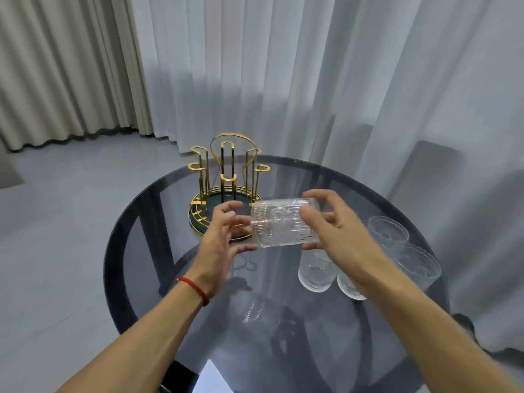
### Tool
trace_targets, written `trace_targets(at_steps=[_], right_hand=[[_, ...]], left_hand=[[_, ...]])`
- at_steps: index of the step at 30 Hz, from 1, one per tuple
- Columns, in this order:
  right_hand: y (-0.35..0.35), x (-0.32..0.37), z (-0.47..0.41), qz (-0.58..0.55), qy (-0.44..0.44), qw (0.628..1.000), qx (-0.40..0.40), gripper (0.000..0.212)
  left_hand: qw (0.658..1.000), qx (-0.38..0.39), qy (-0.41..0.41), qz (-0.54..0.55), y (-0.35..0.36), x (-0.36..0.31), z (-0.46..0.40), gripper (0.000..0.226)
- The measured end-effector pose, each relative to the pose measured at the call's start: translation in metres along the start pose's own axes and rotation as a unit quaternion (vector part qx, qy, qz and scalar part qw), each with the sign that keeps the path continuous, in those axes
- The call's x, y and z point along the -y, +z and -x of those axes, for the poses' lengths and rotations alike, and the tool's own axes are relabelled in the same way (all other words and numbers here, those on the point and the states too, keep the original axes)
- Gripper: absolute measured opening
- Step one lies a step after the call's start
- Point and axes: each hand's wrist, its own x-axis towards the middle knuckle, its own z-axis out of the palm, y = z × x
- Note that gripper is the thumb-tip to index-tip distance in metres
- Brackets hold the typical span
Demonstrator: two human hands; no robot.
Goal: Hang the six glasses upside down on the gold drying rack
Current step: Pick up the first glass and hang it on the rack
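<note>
R hand grips ribbed glass held sideways, L hand pinches its left end, gold rack just behind, 4 glasses standing at right on round glass table

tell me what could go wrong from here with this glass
The held glass lies sideways between the left hand and right hand, gripped by fingers alone; a slip would likely drop it onto the glass table. The right forearm crosses above the standing glasses and could knock them. The gold rack has thin prongs, so the glass might catch or miss one.
</note>
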Motion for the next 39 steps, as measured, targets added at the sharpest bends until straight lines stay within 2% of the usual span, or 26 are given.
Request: trace_targets(at_steps=[1, 2, 4, 7, 10, 12, 16, 20, 23, 26, 30, 39], right_hand=[[-0.004, 0.002, -0.010, 0.011, -0.008, 1.000, -0.018, 0.019], [-0.009, 0.005, -0.020, 0.016, -0.016, 0.999, -0.037, 0.020], [-0.018, 0.012, -0.046, 0.018, -0.032, 0.997, -0.074, 0.024], [-0.023, 0.027, -0.094, 0.030, -0.061, 0.991, -0.117, 0.036], [-0.016, 0.047, -0.155, 0.041, -0.091, 0.987, -0.125, 0.055], [-0.007, 0.065, -0.196, 0.055, -0.102, 0.988, -0.099, 0.065], [0.022, 0.097, -0.257, 0.163, -0.114, 0.980, 0.023, 0.061], [0.053, 0.107, -0.288, 0.262, -0.116, 0.946, 0.152, 0.059], [0.072, 0.107, -0.298, 0.311, -0.118, 0.917, 0.219, 0.059], [0.087, 0.099, -0.304, 0.334, -0.113, 0.899, 0.258, 0.058], [0.091, 0.093, -0.313, 0.311, -0.093, 0.902, 0.284, 0.061], [0.102, 0.083, -0.327, 0.333, -0.082, 0.873, 0.347, 0.061]], left_hand=[[0.989, -0.058, 0.029, -0.133, -0.011, 0.008, -0.007, 0.044], [0.959, -0.101, 0.052, -0.259, -0.020, 0.016, -0.013, 0.038], [0.897, -0.137, 0.061, -0.416, -0.036, 0.033, -0.024, 0.042], [0.811, -0.140, 0.073, -0.563, -0.049, 0.053, -0.033, 0.050], [0.780, -0.111, 0.057, -0.613, -0.058, 0.065, -0.038, 0.055], [0.766, -0.110, 0.047, -0.631, -0.060, 0.071, -0.038, 0.056], [0.747, -0.114, 0.040, -0.654, -0.058, 0.075, -0.041, 0.057], [0.734, -0.106, 0.032, -0.670, -0.060, 0.078, -0.043, 0.060], [0.731, -0.104, 0.033, -0.673, -0.061, 0.080, -0.044, 0.062], [0.730, -0.106, 0.033, -0.675, -0.061, 0.081, -0.045, 0.062], [0.730, -0.118, 0.046, -0.672, -0.061, 0.083, -0.045, 0.063], [0.725, -0.121, 0.040, -0.677, -0.061, 0.085, -0.046, 0.061]])
